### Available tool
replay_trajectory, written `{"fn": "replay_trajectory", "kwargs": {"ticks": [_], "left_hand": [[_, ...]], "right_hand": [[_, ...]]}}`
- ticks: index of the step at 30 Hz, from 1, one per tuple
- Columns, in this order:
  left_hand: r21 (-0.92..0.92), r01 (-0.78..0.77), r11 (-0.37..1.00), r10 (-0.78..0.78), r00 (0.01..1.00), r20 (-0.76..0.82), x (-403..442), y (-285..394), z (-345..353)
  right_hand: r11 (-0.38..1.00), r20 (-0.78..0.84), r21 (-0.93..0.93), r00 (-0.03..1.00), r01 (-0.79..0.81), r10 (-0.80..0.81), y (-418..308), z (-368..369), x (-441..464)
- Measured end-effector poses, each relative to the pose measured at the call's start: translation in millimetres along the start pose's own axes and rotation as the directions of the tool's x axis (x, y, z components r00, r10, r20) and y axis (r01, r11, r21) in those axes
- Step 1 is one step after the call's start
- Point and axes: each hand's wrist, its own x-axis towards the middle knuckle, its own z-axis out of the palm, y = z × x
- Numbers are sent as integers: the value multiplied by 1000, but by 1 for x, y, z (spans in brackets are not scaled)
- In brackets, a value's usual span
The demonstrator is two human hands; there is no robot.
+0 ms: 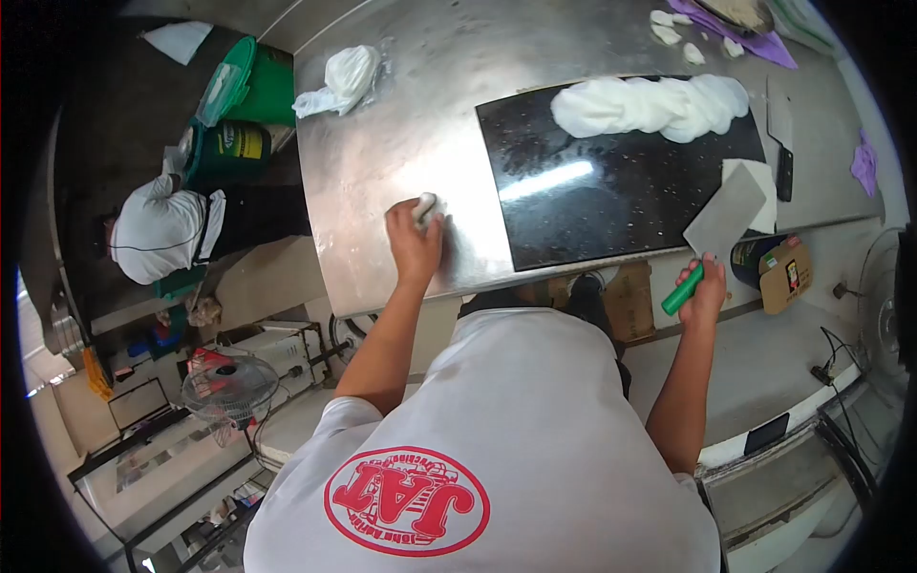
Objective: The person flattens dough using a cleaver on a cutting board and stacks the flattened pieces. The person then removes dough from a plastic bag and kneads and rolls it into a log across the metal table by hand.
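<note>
My left hand is above the bare metal tabletop, left of the black board. Its fingers are closed around a small whitish lump, which looks like a piece of dough. My right hand, at the table's front edge, grips a scraper by its green handle. The wide flat blade points up and right, partly over a white cloth or sheet at the board's corner. Along the far side of the board lies a long, lumpy roll of white dough, apart from both hands.
A black-handled knife lies right of the board. A white plastic-wrapped bundle sits at the far left of the metal table. White scraps and purple plastic are far right. Another person stands left, near green buckets.
</note>
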Motion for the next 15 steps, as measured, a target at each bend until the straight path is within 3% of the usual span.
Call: {"fn": "replay_trajectory", "kwargs": {"ticks": [2, 3, 5, 7, 9, 10, 11, 13, 14, 15], "left_hand": [[49, 227, 973, -225, 973, -41, -8, -23, -14], [29, 251, 968, -250, 968, -25, -10, -35, -20], [-96, 209, 973, -183, 957, 225, -6, -56, -26], [-133, 204, 970, -169, 957, 235, -3, -69, -25], [-207, 112, 972, -65, 973, 221, -1, -79, -24], [-231, 141, 963, -88, 970, 225, 1, -79, -28], [-246, 146, 958, -91, 971, 223, -2, -81, -29], [-256, 156, 954, -81, 956, 283, -1, -89, -29], [-270, 80, 960, -13, 971, 239, -5, -97, -26], [-273, 85, 958, -21, 973, 230, -6, -103, -26]], "right_hand": [[998, 49, 54, 999, 15, -18, 17, 2, -33], [1000, 33, 23, 999, 20, -21, 26, 7, -54], [986, 37, -168, 999, -17, 24, 44, 25, -101], [916, 60, -401, 998, -5, 31, 65, 57, -148], [800, 230, -582, 973, 146, -11, 87, 93, -184], [526, 380, -757, 916, 387, -127, 96, 110, -196], [171, 552, -798, 815, 578, -178, 103, 130, -205], [-113, 719, -695, 687, 710, -107, 105, 182, -232], [-127, 729, -685, 675, 717, -115, 108, 207, -240], [-216, 738, -657, 674, 722, 8, 113, 229, -247]]}}
